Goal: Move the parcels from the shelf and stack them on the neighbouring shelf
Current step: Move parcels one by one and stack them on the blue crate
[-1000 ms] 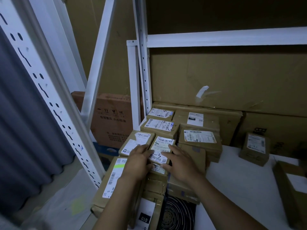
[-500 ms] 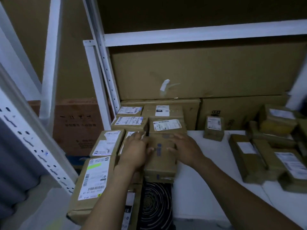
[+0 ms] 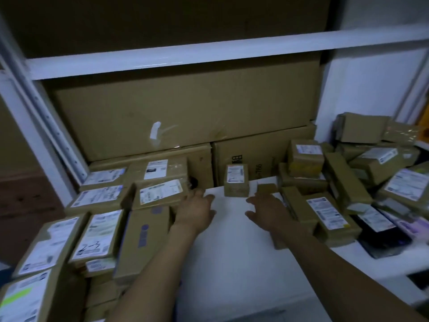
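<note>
Presently both hands are empty and lie between the two groups of parcels. The left hand point(image 3: 197, 211) is palm down with fingers loosely spread, holding nothing, just beside the labelled parcel point(image 3: 160, 194) that tops the ordered stack point(image 3: 97, 231) on the left. The right hand point(image 3: 267, 211) is likewise flat and unclenched, gripping nothing, close to the near edge of the loose heap point(image 3: 348, 189) on the right. Blur prevents confirming whether it touches the heap.

Judgement: the hands stand between one placing and the next pick. The parcels yet to be moved appear to be the jumbled heap on the right. One small upright parcel point(image 3: 236, 180) also stands alone near the back, between the hands. The next move calls for a two-handed grip on a single box from the top or near edge of the heap, so that its tilted neighbours are not dislodged.

Surface: a white shelf board point(image 3: 232, 270), bare in the middle. Large cardboard cartons point(image 3: 185, 117) line the back beneath a white crossbeam point(image 3: 209, 52), and a perforated upright point(image 3: 58, 135) stands at the left. Lighting is dim and the frame edges are blurred
</note>
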